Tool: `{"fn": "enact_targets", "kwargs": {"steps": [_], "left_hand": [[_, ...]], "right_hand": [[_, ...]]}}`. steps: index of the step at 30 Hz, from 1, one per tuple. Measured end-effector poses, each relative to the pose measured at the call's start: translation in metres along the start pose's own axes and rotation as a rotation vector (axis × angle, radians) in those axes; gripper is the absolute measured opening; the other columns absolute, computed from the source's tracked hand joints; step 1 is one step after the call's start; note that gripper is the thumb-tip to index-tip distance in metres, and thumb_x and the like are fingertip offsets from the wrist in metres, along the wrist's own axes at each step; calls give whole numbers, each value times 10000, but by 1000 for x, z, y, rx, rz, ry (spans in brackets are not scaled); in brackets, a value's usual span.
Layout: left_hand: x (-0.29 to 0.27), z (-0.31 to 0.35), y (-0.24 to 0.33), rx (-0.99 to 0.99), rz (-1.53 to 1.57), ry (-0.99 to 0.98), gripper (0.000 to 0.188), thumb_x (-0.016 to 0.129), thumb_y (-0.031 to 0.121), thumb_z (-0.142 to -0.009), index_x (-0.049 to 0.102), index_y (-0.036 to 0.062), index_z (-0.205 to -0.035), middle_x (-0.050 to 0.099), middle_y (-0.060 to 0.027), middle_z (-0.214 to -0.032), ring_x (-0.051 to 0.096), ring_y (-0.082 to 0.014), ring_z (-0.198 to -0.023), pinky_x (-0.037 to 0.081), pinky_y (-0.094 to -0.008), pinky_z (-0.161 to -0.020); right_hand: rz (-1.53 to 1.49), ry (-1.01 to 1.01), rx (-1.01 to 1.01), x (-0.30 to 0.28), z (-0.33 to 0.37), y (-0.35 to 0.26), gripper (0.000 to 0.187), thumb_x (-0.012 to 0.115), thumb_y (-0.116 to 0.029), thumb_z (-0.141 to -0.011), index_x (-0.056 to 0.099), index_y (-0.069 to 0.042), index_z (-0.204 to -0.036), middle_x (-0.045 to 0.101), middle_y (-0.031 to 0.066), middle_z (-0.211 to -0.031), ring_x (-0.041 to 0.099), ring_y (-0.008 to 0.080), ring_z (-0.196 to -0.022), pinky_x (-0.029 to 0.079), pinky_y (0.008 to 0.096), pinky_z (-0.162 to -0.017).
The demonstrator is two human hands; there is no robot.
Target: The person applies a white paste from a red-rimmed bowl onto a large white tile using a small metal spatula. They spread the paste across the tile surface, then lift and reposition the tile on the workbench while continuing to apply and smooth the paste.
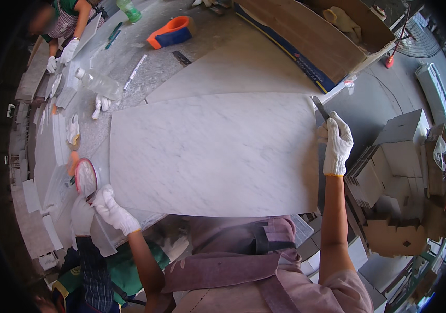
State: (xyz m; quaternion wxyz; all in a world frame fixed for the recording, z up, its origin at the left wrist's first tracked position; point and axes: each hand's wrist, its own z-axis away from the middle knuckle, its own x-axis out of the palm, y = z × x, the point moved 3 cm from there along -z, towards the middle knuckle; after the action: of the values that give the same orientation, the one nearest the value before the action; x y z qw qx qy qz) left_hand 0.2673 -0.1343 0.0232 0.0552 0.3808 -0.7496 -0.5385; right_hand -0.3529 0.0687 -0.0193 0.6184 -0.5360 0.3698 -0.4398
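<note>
A large white marble-look slab (212, 156) with grey veins lies flat in front of me. At its far right corner, my right hand (339, 145), in a white knit glove, is closed round a dark, flat scraper blade (320, 108) that slants toward the corner. Off the slab's near left corner, my left hand (114, 209), gloved too, has its fingers drawn together; what they hold, if anything, is hidden. Just beyond is a red-rimmed tub of white paste (86, 178). A co-worker's gloved hand (82, 215), below a dark striped sleeve, is at the tub's near side.
Another pale slab (233, 70) lies beyond mine, beside a long open cardboard box (306, 36). Farther left are an orange-and-blue tape roll (172, 33), a marker (135, 72) and a clear bottle (99, 83). Cartons (398, 167) stand at right. A second person (71, 31) works at far left.
</note>
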Motion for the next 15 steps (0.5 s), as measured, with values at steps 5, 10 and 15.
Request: {"fn": "enact_targets", "kwargs": {"steps": [5, 10, 15], "left_hand": [[38, 24, 31, 53, 192, -186, 101, 673, 69, -1059, 683, -22, -1101, 741, -106, -1090, 683, -175, -1016, 554, -335, -991], [56, 48, 38, 75, 233, -287, 84, 680, 34, -1047, 689, -25, -1106, 747, -109, -1080, 684, -183, -1045, 552, -348, -1018], [64, 69, 53, 112, 111, -309, 119, 687, 29, -1030, 735, -40, -1114, 699, -151, -1254, 639, -224, -1213, 504, -386, -1107]], "right_hand": [[95, 33, -115, 6, 3, 0, 319, 676, -140, -1090, 723, -33, -1387, 738, 23, -999, 665, 79, -793, 541, 242, -658], [112, 48, -281, 7, 1, 12, 284, 692, -108, -1077, 748, -37, -1346, 765, 34, -1069, 699, 89, -904, 573, 247, -737], [237, 63, -441, 8, 4, 7, 285, 708, -111, -1071, 751, -25, -1340, 776, 51, -1139, 694, 90, -911, 591, 257, -750]]}}
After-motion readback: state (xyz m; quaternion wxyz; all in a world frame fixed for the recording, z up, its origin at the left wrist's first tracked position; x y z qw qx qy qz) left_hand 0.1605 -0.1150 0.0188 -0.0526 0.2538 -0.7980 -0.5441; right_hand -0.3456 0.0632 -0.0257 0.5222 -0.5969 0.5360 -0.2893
